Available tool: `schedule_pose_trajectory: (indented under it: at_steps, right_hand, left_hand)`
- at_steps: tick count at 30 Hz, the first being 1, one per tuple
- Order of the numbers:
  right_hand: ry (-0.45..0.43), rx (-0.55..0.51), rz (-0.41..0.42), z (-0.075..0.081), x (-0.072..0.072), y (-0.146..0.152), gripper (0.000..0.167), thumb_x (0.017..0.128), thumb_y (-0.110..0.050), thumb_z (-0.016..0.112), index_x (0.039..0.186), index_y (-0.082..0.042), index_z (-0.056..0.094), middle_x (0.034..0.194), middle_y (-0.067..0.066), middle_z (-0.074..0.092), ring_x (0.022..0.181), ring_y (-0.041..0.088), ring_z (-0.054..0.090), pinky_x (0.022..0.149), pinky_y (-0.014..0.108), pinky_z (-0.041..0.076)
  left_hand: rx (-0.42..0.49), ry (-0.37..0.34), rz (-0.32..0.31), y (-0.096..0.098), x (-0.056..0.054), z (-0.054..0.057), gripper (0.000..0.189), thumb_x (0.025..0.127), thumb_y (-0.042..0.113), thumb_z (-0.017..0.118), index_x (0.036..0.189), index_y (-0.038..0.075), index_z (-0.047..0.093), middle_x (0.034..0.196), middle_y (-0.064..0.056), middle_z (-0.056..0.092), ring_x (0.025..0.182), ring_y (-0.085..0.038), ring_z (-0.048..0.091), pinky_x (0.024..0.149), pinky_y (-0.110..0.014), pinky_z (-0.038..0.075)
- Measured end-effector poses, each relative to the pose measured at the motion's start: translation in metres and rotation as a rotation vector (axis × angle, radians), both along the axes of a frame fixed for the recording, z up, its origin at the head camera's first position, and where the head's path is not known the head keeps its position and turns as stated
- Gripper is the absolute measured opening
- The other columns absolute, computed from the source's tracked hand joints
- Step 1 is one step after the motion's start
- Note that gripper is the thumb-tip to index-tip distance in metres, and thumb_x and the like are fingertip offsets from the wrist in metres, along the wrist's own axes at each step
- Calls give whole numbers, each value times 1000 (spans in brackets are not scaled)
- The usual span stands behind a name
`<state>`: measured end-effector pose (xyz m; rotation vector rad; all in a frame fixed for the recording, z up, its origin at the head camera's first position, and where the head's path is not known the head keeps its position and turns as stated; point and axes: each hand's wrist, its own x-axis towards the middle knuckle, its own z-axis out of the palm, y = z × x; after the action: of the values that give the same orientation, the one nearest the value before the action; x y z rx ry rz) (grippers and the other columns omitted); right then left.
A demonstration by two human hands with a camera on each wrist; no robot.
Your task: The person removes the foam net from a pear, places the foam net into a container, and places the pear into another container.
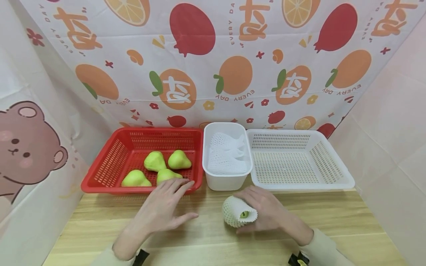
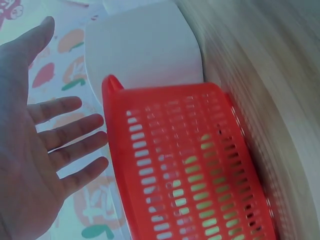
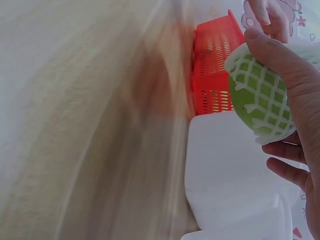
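My right hand [image 1: 261, 208] grips a green pear [image 3: 260, 95] wrapped in a white foam net [image 1: 234, 210], just above the table in front of the white tub. Its stem end shows through the net's opening in the head view. The left hand [image 1: 163, 208] holds nothing; its fingers are spread by the front rim of the red basket [image 1: 100, 188], above the nearest pear. In the left wrist view that hand [image 2: 30, 150] has its fingers straight and apart. Several bare green pears [image 1: 154, 161] lie inside the red basket.
Between the baskets stands a white tub [image 1: 227, 181] holding white foam nets [image 1: 226, 155]. A white basket [image 1: 336, 183] is at the right. Behind them hangs a fruit-print cloth [image 1: 203, 66]. All stand on a wooden table [image 1: 213, 240].
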<state>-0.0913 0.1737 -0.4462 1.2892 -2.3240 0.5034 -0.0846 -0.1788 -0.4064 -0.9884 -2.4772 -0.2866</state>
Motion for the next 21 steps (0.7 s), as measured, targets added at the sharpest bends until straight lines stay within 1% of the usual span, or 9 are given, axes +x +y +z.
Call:
schedule_pose_trajectory:
  at_steps: [3, 6, 10, 12, 14, 18, 21]
  right_hand:
    - [0, -23, -3, 3, -1, -3, 105, 51, -70, 96, 132, -12, 64, 114, -5, 73, 102, 9, 68, 90, 26, 59]
    - [5, -32, -11, 6, -2, -6, 105, 50, -71, 97, 131, -13, 64, 114, -4, 73, 102, 10, 67, 90, 27, 58]
    - [16, -40, -10, 9, -5, -11, 105, 50, -70, 97, 132, -14, 63, 114, -4, 72, 102, 10, 67, 89, 26, 58]
    - [20, -53, 1, 11, -8, -13, 104, 51, -69, 97, 131, -14, 63, 115, -4, 71, 103, 11, 67, 89, 27, 58]
    - [17, -75, 21, 13, -10, -14, 104, 51, -67, 98, 132, -12, 63, 119, -3, 71, 107, 13, 69, 91, 29, 60]
    - [0, -124, 70, 16, -15, -18, 104, 50, -61, 101, 132, -9, 64, 123, 0, 72, 113, 17, 70, 96, 33, 61]
    - [-8, -148, 98, 17, -18, -22, 106, 49, -59, 102, 134, -9, 63, 126, 0, 72, 116, 17, 69, 98, 36, 61]
  left_hand:
    - [-9, 10, -28, 7, -1, 1, 88, 74, 68, 83, 139, 11, 65, 129, -8, 70, 119, -29, 65, 106, -48, 56]
    - [-14, 6, -46, 14, -1, 2, 90, 74, 69, 83, 141, 12, 64, 130, -6, 70, 120, -27, 65, 108, -47, 55]
    - [-13, 2, -69, 22, -2, 4, 91, 73, 68, 85, 142, 13, 62, 130, -5, 69, 120, -25, 66, 106, -46, 55]
    - [-11, 5, -85, 26, -2, 5, 92, 72, 67, 86, 143, 12, 61, 130, -4, 69, 120, -24, 66, 104, -45, 56]
    - [-3, 10, -104, 30, -3, 5, 93, 71, 66, 87, 142, 11, 62, 129, -4, 69, 120, -23, 66, 102, -43, 57]
    - [16, 19, -140, 39, -7, 6, 90, 72, 64, 88, 139, 10, 63, 128, -4, 70, 120, -22, 66, 100, -40, 58]
    - [33, 12, -174, 46, -9, 5, 87, 72, 62, 89, 138, 11, 64, 129, -2, 69, 120, -20, 66, 100, -38, 59]
